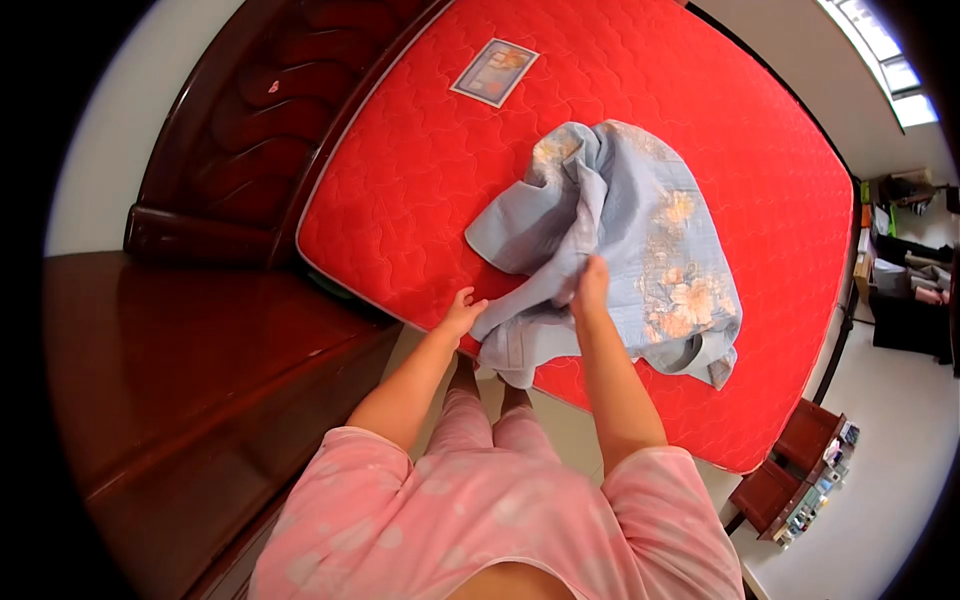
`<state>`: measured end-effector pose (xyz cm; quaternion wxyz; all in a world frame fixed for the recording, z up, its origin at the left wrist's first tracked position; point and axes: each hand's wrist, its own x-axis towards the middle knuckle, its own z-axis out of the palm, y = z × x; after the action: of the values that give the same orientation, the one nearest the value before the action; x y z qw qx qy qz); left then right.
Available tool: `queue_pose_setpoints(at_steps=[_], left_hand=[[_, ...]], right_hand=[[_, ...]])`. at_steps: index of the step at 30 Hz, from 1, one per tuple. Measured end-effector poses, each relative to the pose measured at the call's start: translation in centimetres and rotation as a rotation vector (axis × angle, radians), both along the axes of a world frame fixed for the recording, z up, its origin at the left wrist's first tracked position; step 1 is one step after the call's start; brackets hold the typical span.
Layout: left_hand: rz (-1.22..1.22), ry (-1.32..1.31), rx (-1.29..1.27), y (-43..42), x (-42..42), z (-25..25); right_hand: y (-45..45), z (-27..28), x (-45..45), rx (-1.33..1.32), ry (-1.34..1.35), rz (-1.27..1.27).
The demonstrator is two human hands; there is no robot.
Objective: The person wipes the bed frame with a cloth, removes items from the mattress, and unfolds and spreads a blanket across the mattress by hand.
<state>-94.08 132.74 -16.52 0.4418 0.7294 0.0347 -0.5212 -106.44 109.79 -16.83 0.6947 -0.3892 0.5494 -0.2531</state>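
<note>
1 pale-blue floral quilted fabric cover [655, 235] | heaped on red quilted mattress [400, 180] | L hand [463, 312] part-open at its edge, contact unclear | R hand [592, 285] curled at fold, can't tell grip | prob. soft, floppy, lightish; best hold: hem corners

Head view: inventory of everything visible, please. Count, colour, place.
Mattress: one, red, centre
Quilted cloth: one, blue with peach flowers, bunched on mattress
Printed label: one, pale with dark border, mattress top
Headboard: one, dark red-brown, upper left
Small mark: one, pinkish, on headboard
Wooden unit: one, dark red-brown, left
Window: one, bright white, top right
Clutter: uncountable, mixed colours, right edge
Wooden furniture: count unclear, red-brown, small items along it, lower right
Clothing: top and trousers, pink with pale spots, bottom
Left hand: one, bare, at cloth's left edge
Right hand: one, bare, gripping cloth's fold
</note>
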Motion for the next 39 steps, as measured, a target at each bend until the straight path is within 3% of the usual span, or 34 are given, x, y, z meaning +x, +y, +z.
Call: queue_pose_setpoints(at_steps=[1, 3, 5, 8, 11, 12, 15, 16, 17, 19, 22, 25, 27, 30, 32, 34, 35, 37, 38, 39], left_hand=[[0.003, 0.01, 0.012, -0.2, 0.3, 1.1], [-0.002, 0.031, 0.035, -1.2, 1.1, 4.2], [-0.111, 0.047, 0.046, -1.6, 1.4, 3.2], [-0.265, 0.018, 0.083, -3.8, 0.5, 1.9], [-0.149, 0.769, -0.254, -5.5, -0.5, 2.9], [0.003, 0.868, -0.361, -6.5, -0.9, 3.7], [0.182, 0.54, -0.403, -9.2, -1.4, 6.8], [0.285, 0.539, -0.349, -10.0, -0.9, 9.4], [0.243, 0.497, -0.394, -10.3, -0.5, 10.4], [0.156, 0.408, -0.486, -10.6, 0.5, 11.7], [-0.263, 0.187, -0.507, -9.9, 1.1, 11.8], [-0.624, -0.079, -0.458, -8.2, -0.1, 12.6], [-0.78, -0.323, -0.568, -6.7, -1.5, 12.3], [-0.982, -0.244, -0.382, -5.1, -2.6, 13.5], [-1.012, -0.236, -0.319, -3.9, -2.3, 14.4], [-0.945, -0.156, -0.235, -3.0, -0.9, 17.8], [-0.902, -0.15, -0.209, -2.1, -0.3, 16.8], [-0.815, -0.139, -0.165, 0.0, 0.9, 13.7], [-0.685, -0.213, -0.338, 1.3, 1.3, 12.7], [-0.587, -0.057, -0.254, 2.1, 2.2, 12.9]], right_hand=[[-0.3, 3.0, -0.8, 0.177, -0.104, -0.044], [-1.1, 8.2, -1.7, 0.253, -0.194, -0.15], [-2.3, 11.3, -3.6, 0.261, -0.416, -0.175], [-3.6, 16.2, -6.0, 0.218, -0.519, -0.288], [-4.0, 18.5, -8.0, 0.149, -0.57, -0.37], [-4.3, 18.6, -8.7, 0.145, -0.54, -0.334], [-4.6, 15.9, -11.3, -0.102, -0.23, -0.237], [-4.6, 14.6, -12.3, -0.208, 0.075, -0.121], [-4.9, 13.2, -13.6, -0.379, 0.62, 0.248], [-3.2, 13.8, -13.9, -0.395, 0.899, 0.735], [-1.5, 14.4, -12.7, -1.017, 0.734, 0.699], [-1.2, 16.0, -7.0, -0.694, 0.452, 0.626], [-0.5, 14.6, -2.6, -0.474, 0.391, 0.809], [3.0, 12.4, 2.7, -0.622, 0.739, 1.175], [4.9, 9.9, 4.6, -0.662, 0.979, 1.447], [5.0, 5.4, 5.1, -0.567, 1.098, 1.506], [4.7, 4.1, 5.3, -0.52, 1.16, 1.533], [3.3, 4.6, 5.8, -0.516, 1.098, 1.581], [2.5, 5.0, 6.1, -0.513, 1.071, 1.604], [1.6, 3.9, 6.8, -0.446, 1.048, 1.504]])
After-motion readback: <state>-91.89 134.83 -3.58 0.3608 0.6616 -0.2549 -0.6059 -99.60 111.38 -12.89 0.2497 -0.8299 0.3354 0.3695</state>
